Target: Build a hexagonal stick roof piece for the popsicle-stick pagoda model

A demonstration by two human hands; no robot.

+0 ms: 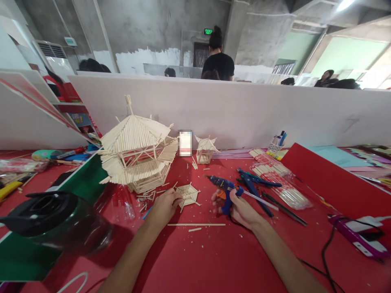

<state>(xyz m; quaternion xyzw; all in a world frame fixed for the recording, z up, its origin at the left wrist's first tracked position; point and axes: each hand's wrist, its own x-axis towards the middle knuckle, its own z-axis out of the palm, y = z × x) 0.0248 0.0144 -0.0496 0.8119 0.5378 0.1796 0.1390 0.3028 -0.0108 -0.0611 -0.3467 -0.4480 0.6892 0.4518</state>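
Our left hand (pixel 167 202) hides the left edge of the stick web (pixel 190 194), pale, spoked and ringed, at lower centre; we cannot tell whether those fingers pinch it. Our right hand (pixel 242 208) grips a blue glue gun (pixel 222 182).

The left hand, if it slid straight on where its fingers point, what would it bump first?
The flat, pale wooden web of sticks. The left hand already seems to touch its edge, though whether it pinches or just touches is hard to tell.
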